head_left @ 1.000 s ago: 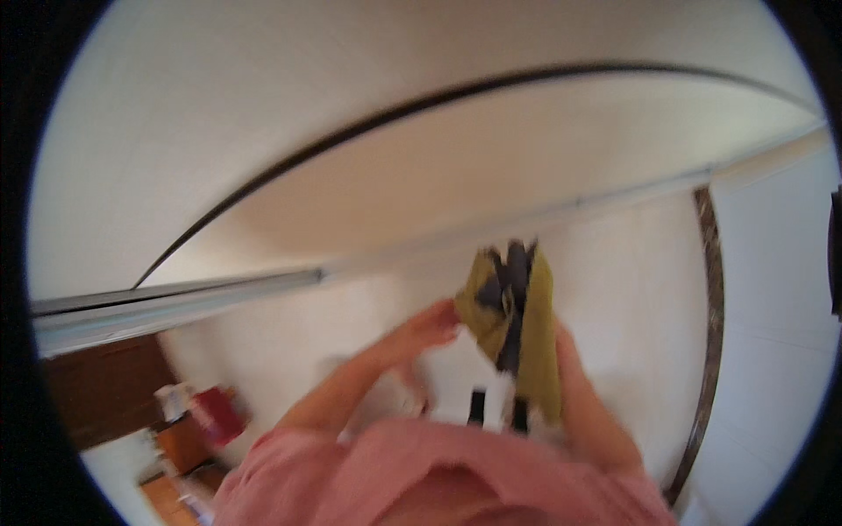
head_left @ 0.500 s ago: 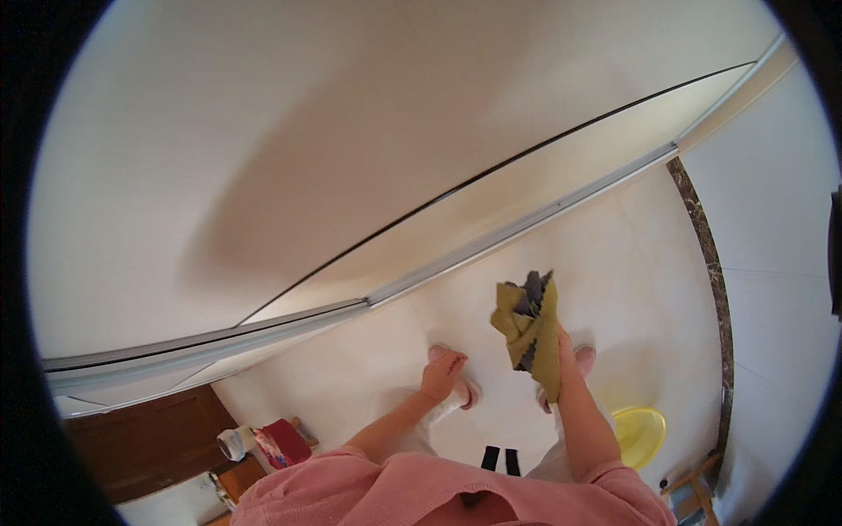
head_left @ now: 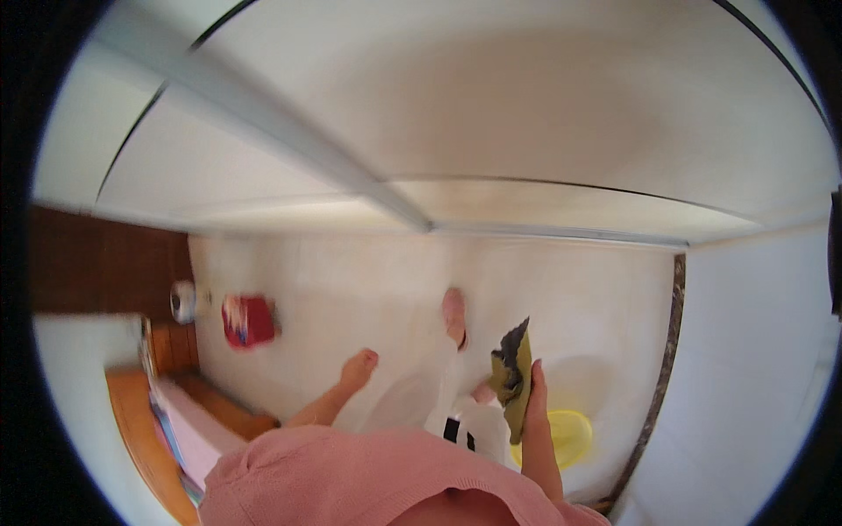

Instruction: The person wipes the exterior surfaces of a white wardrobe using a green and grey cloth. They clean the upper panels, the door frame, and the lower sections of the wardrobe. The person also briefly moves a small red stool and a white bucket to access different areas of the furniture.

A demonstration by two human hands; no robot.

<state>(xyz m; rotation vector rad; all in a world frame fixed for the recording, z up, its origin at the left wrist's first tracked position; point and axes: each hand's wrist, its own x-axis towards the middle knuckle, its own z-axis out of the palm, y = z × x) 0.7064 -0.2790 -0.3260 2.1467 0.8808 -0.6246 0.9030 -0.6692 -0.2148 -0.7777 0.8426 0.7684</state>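
My right hand [head_left: 537, 396] is closed around a folded cloth [head_left: 517, 387], olive-yellow on one side and dark grey on the other, with ragged-looking edges. The cloth stands up from the fingers, in front of my legs. Off to the left, my left hand [head_left: 358, 370] hangs over the floor with its fingers curled in; no object shows in it, though the picture is slightly blurred. Pale tall panels [head_left: 544, 105] with thin dark seams rise ahead of me, apart from both hands.
A yellow basin [head_left: 572, 438] sits on the floor beside my right forearm. On the left are a red bag-like item [head_left: 249, 321], a white roll-shaped thing [head_left: 183, 302] and an orange-brown wooden bed frame [head_left: 132, 421]. A dark marble strip [head_left: 668, 351] edges the floor at right.
My view has turned left, bringing the wooden frame and a panel's vertical edge into sight. One foot has stepped forward. The cloth stays in my right hand, now lower and more upright.
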